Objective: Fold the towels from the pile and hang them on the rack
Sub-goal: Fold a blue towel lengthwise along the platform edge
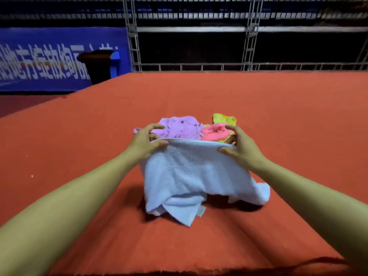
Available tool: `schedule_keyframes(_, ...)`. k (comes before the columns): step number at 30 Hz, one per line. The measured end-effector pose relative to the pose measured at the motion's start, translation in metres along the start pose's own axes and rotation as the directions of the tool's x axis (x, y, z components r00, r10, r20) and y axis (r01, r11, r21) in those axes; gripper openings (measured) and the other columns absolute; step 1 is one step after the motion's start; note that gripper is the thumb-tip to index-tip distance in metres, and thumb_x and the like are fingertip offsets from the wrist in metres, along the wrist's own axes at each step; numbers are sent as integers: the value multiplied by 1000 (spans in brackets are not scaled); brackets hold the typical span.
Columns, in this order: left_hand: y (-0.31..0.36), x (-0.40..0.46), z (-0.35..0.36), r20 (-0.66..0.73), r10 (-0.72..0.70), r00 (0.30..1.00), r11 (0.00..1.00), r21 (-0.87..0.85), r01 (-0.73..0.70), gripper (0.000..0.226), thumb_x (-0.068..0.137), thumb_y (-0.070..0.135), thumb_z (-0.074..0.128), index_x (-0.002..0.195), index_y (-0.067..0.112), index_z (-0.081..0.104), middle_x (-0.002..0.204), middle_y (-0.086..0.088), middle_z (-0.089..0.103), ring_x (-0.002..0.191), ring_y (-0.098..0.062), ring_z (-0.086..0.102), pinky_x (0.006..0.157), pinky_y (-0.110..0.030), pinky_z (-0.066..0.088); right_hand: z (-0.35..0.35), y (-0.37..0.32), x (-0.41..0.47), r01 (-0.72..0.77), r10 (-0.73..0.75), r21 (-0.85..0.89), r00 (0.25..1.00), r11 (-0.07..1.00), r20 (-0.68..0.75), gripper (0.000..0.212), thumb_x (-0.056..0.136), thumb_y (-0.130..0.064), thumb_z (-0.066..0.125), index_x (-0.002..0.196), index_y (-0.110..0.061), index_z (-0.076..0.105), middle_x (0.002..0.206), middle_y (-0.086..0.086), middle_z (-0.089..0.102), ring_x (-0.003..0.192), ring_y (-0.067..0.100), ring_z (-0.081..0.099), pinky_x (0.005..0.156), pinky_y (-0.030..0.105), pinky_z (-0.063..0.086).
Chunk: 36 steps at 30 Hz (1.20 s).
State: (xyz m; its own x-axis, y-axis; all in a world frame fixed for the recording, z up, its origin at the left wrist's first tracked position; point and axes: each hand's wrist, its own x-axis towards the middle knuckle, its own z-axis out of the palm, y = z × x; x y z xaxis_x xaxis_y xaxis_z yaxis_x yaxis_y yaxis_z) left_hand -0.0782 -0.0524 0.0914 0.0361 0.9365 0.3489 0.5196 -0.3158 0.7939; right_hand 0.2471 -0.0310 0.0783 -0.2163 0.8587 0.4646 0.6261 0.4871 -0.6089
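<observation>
Fingers [159, 144] of both hands pinched the top edge of the blue towel [191, 172] raised above the worktop [79, 136], its bunched lower corners likely to fold crooked unless shaken flat.

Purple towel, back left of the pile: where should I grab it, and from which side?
The purple towel lies crumpled, no clean edge showing. Probably best to pinch a raised fold near its top, coming from above and the left, since the pink towel crowds its right side and the blue towel, gripped by the left hand and right hand, blocks the front.
</observation>
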Motion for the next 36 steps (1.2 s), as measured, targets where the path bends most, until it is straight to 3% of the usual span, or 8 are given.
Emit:
schedule_keyframes(5,64,54,-47,-282,183,942,983,72,-170,54,74,20,84,110,48,56,72,13,72,69,-4,65,74,-31,51,-31,-43,74,139,-88,156,952,978,-294,79,76,-13,82,142,-27,41,85,-9,64,70,0,57,67,10,41)
schedule_keyframes(9,70,21,-55,-325,259,909,952,243,-184,48,66,46,74,103,66,52,83,32,69,82,-4,70,80,-31,55,-41,-58,62,242,-182,143,923,960,-340,80,74,-10,83,140,-32,43,84,-14,66,67,-1,58,66,10,43)
schedule_keyframes(14,-18,-79,-7,-84,155,984,878,469,-98,54,68,58,68,117,58,44,82,35,63,79,1,63,72,-24,49,11,-7,-37,247,-242,-96,969,964,54,83,75,-25,83,135,-51,32,94,-22,63,77,7,63,72,28,51)
schedule_keyframes(19,-88,-161,33,147,-16,989,891,452,-53,45,76,63,60,117,53,46,79,48,58,85,13,61,82,-27,53,50,36,-137,349,-206,-274,874,896,441,70,83,-61,57,144,-45,28,110,-23,63,86,14,63,77,27,46)
schedule_keyframes(23,-79,-144,30,170,-108,980,937,346,43,34,78,60,57,109,49,49,79,35,68,79,10,65,84,-30,51,48,34,-133,221,-154,-172,930,960,334,67,84,-58,51,145,-35,35,96,-28,62,70,0,59,69,24,46)
schedule_keyframes(27,-63,-113,41,164,-113,980,939,341,52,26,89,46,64,111,44,51,81,26,70,67,4,64,73,-32,55,49,36,-104,110,-95,-135,989,985,111,51,90,-28,66,137,-24,47,81,-29,59,59,-1,53,64,27,42)
schedule_keyframes(32,-40,-70,91,182,-11,983,952,302,-46,38,89,25,68,123,30,53,92,19,69,71,-5,64,74,-26,51,50,68,-57,-199,200,-146,980,969,-8,49,90,-17,61,137,-15,47,96,-10,66,91,30,64,81,38,47)
schedule_keyframes(36,-34,-38,140,257,-37,966,972,235,-25,43,87,15,71,126,22,54,109,8,70,98,-9,64,79,-8,41,54,91,-51,-307,346,-234,926,922,148,63,87,-24,65,143,-12,40,111,3,70,105,34,63,88,39,48)
